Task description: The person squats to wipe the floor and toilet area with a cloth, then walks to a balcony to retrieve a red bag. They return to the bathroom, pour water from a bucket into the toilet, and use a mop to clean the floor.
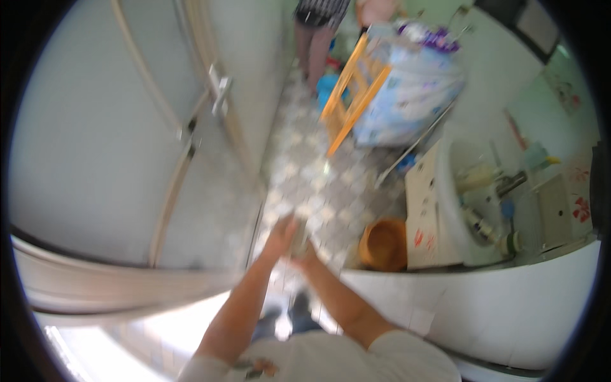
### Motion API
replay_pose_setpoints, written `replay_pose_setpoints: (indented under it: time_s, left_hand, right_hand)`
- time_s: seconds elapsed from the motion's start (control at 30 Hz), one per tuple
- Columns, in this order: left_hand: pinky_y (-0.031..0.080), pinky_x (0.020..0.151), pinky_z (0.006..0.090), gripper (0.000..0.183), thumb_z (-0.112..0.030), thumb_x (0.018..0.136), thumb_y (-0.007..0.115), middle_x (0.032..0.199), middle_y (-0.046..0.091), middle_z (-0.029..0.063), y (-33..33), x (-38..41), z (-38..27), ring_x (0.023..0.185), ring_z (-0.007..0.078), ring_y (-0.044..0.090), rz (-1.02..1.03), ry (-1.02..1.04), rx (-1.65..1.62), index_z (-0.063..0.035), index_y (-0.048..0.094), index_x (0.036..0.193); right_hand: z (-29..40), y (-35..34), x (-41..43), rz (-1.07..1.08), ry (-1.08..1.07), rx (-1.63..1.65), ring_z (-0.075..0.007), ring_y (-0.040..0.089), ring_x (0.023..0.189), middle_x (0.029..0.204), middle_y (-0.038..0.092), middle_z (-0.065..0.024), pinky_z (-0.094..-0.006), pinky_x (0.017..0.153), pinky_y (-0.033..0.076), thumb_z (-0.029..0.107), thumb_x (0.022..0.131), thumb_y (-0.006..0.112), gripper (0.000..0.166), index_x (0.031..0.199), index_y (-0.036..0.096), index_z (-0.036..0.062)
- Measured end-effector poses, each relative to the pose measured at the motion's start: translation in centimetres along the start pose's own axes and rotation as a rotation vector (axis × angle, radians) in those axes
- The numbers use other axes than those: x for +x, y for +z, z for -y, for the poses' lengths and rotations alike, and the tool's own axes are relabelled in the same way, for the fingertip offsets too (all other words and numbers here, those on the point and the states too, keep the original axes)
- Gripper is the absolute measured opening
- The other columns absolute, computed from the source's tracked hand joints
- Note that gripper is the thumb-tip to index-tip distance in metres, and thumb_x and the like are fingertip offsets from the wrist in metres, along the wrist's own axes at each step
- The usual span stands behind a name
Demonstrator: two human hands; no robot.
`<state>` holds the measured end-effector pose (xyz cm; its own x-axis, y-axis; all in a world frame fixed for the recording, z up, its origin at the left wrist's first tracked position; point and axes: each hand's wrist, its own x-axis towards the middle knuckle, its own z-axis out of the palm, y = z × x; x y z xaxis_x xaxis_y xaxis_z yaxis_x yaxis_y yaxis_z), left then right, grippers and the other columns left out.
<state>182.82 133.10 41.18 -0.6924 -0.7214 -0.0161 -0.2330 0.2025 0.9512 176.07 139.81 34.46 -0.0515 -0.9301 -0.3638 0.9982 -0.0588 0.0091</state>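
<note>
A small greyish object (299, 238), too blurred to name, is held between my two hands in front of my body. My left hand (280, 235) grips it along its left side. On its lower right, my right hand (306, 258) closes around it. Both forearms reach forward over the tiled floor (329, 176), and most of the fingers are blurred.
At left stands a frosted panel door (222, 95) with a metal handle. A washbasin (448, 191) with bottles and a tap is at right, beside an orange-brown bucket (385, 243). Ahead, a wooden folding frame (358, 95) leans against a cloth-covered appliance (405, 100); two people stand beyond.
</note>
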Motion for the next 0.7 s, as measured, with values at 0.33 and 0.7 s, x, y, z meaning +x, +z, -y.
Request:
replay_pose_setpoints:
  time_s: [0.33,0.7]
  left_hand:
    - [0.033,0.088,0.0338,0.067,-0.055,0.081,0.027,0.112,0.048,0.0130,-3.4,0.2,-2.8,0.105,0.0233,0.044,-0.036,-0.370,-0.858,0.0011,0.041,0.115]
    - [0.044,0.048,0.0240,0.013,-0.005,0.080,0.048,0.060,0.054,0.0074,-15.6,-23.3,-4.2,0.050,0.0132,0.054,-0.199,-0.550,-0.348,0.0027,0.056,0.086]
  right_hand:
    - [1.4,5.8,-1.9,0.112,0.136,-0.095,-0.0242,0.055,0.071,0.078,0.056,-0.0076,-0.0392,0.048,0.043,0.043,0.075,0.042,0.034,0.087,0.052,0.0123]
    - [3.5,3.6,-1.3,0.087,0.310,-0.206,-0.0235,0.051,0.078,0.080,0.055,-0.0057,-0.0347,0.064,0.045,0.037,0.074,0.048,0.032,0.091,0.054,0.0099]
